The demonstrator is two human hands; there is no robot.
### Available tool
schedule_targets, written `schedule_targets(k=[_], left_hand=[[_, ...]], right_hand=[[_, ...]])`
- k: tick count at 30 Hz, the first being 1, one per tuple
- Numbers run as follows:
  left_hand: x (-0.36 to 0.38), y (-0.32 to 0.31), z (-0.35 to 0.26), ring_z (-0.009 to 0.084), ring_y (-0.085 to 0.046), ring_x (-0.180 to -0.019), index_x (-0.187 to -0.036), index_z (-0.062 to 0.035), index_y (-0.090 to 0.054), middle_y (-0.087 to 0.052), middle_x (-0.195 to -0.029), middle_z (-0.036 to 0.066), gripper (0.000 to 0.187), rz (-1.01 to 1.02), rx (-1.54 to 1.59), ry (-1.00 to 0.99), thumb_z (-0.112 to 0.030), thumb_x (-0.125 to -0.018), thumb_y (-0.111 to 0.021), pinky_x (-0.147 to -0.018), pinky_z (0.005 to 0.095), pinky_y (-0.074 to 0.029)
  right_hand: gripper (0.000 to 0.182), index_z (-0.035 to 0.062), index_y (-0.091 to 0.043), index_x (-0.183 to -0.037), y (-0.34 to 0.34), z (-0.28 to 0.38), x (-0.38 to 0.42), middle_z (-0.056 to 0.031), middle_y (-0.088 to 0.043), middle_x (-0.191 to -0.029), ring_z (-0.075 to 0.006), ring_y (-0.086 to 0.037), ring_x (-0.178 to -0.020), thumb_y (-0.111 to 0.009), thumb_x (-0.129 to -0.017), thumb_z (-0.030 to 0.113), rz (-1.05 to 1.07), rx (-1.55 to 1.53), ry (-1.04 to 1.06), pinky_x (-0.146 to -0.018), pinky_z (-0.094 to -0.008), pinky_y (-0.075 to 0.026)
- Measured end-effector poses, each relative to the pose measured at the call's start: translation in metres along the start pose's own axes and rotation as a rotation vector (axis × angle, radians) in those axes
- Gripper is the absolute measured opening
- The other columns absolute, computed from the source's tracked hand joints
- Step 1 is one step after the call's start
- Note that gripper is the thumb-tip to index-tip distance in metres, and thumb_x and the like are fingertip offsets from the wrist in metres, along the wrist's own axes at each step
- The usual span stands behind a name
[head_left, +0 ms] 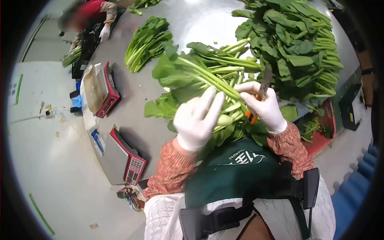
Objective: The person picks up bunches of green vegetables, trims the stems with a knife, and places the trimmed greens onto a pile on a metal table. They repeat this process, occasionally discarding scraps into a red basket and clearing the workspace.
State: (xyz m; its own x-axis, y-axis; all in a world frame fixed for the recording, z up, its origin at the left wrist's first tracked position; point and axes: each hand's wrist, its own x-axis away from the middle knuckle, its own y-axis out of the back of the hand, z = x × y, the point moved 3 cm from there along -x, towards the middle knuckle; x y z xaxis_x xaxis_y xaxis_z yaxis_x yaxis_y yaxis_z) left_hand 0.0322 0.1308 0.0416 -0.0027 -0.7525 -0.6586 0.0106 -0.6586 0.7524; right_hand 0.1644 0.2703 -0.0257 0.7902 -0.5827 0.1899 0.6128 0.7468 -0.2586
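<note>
Closest to us, below the dark green apron [224,176] edge at our chest, we wore white gloves and worked close in, probably to keep both hands easy to see. Our left hand [196,120] lay at 8 o'clock of the leafy stems [204,74], two fingers stretched and spread in a V, perhaps to steady them; we could not tell what its thumb did. Our right hand [266,108], at 4 o'clock, had thumb and forefinger pinched at the stem ends, its other fingers curled round an orange-handled blade [265,82] that pointed to 12, seemingly so the edge sat ready without our putting it down. More cut greens [236,62] lay just beyond, within easy reach. At 4 o'clock a red crate [329,120] stood beside the metal table [136,90], and two red scales [134,168] [111,94] sat at 8 and 10, likely kept aside for room. The big pile [296,48] at 2 had its stems mostly turned outward, a loose bunch [148,44] lay at 11, and farthest off, near 10, another person [94,16] leaned by the table
</note>
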Motion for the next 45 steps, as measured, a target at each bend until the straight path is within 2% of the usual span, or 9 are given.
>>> schedule_targets(k=[4,9,15,23,34,40,42,44,45], left_hand=[[0.006,-0.016,0.002,0.0162,-0.058,-0.066,-0.112,-0.0066,-0.071,-0.069,-0.109,0.01,0.046,-0.016,0.039,-0.064,-0.01,-0.066,-0.066,-0.052,0.027,-0.041],[0.017,-0.017,-0.003,0.0182,-0.061,-0.067,-0.106,-0.0087,-0.072,-0.069,-0.103,0.008,0.044,0.045,-0.022,-0.128,-0.043,-0.079,-0.07,-0.053,0.0282,-0.044],[0.024,-0.018,-0.003,0.0159,-0.06,-0.07,-0.108,-0.009,-0.071,-0.069,-0.101,0.006,0.04,0.086,-0.011,-0.17,-0.04,-0.083,-0.069,-0.052,0.0269,-0.042],[0.027,-0.02,-0.002,0.0157,-0.059,-0.069,-0.108,-0.0067,-0.071,-0.072,-0.109,0.007,0.039,0.064,0.009,-0.2,-0.039,-0.087,-0.066,-0.051,0.0264,-0.041],[0.024,-0.03,-0.003,0.0179,-0.058,-0.071,-0.109,-0.0086,-0.068,-0.068,-0.103,0.005,0.035,0.102,0.02,-0.135,-0.028,-0.08,-0.069,-0.055,0.0294,-0.043],[0.022,-0.039,-0.007,0.0201,-0.055,-0.071,-0.1,-0.0112,-0.067,-0.061,-0.091,0.002,0.029,0.357,-0.021,-0.021,-0.013,-0.07,-0.066,-0.059,0.0332,-0.043],[0.024,-0.039,-0.007,0.0224,-0.056,-0.071,-0.095,-0.0111,-0.066,-0.06,-0.086,0.003,0.03,0.402,-0.035,0.025,-0.008,-0.065,-0.066,-0.06,0.0346,-0.043],[0.032,-0.035,0.003,0.0251,-0.058,-0.074,-0.093,-0.0106,-0.066,-0.061,-0.085,0.004,0.033,0.469,-0.031,0.112,-0.006,-0.061,-0.068,-0.063,0.0363,-0.045],[0.034,-0.028,0.012,0.0263,-0.058,-0.075,-0.093,-0.0107,-0.066,-0.062,-0.086,0.005,0.033,0.455,-0.014,0.164,-0.005,-0.06,-0.069,-0.064,0.0375,-0.046]], right_hand=[[0.018,0.0025,-0.07,-0.109,-0.005,-0.003,0.007,0.0074,-0.061,-0.073,0.0017,-0.044,-0.057,-0.067,-0.093,0.01,0.103,0.033,0.025,-0.051,-0.0176,-0.033],[0.022,0.0025,-0.069,-0.113,-0.002,-0.01,0.013,0.0051,-0.062,-0.076,0.0019,-0.045,-0.059,-0.067,-0.094,0.014,0.154,0.045,-0.051,-0.052,-0.0179,-0.033],[0.023,-0.0014,-0.069,-0.107,-0.01,-0.009,0.013,0.0033,-0.065,-0.083,-0.0015,-0.055,-0.07,-0.074,-0.09,0.013,0.236,0.06,-0.207,-0.062,-0.0182,-0.044],[0.024,0.0057,-0.06,-0.085,-0.021,-0.027,0.014,0.0065,-0.046,-0.062,-0.0022,-0.04,-0.052,-0.058,-0.1,0.025,0.15,-0.204,-0.34,-0.046,-0.0202,-0.03],[0.024,0.0058,-0.057,-0.092,-0.028,-0.033,0.012,0.0042,-0.049,-0.066,-0.0038,-0.042,-0.05,-0.052,-0.102,0.026,-0.042,-0.263,-0.291,-0.045,-0.0212,-0.033],[0.017,0.003,-0.056,-0.094,-0.029,-0.039,0.007,0.0034,-0.048,-0.066,-0.0067,-0.043,-0.05,-0.058,-0.099,0.019,-0.044,-0.008,-0.255,-0.046,-0.0236,-0.037],[0.022,-0.0019,-0.053,-0.09,-0.024,-0.057,-0.001,-0.0115,-0.057,-0.066,-0.0205,-0.055,-0.054,-0.063,-0.094,0.018,-0.117,0.298,0.019,-0.054,-0.0357,-0.046],[0.014,0.0014,-0.052,-0.092,-0.019,-0.074,-0.009,-0.0071,-0.06,-0.07,-0.0139,-0.058,-0.058,-0.059,-0.097,0.012,-0.199,0.262,0.075,-0.052,-0.0298,-0.045],[0.015,0.0018,-0.052,-0.091,-0.008,-0.074,-0.013,-0.0118,-0.062,-0.07,-0.0206,-0.061,-0.06,-0.061,-0.095,0.013,-0.219,0.504,0.095,-0.054,-0.0335,-0.047]])
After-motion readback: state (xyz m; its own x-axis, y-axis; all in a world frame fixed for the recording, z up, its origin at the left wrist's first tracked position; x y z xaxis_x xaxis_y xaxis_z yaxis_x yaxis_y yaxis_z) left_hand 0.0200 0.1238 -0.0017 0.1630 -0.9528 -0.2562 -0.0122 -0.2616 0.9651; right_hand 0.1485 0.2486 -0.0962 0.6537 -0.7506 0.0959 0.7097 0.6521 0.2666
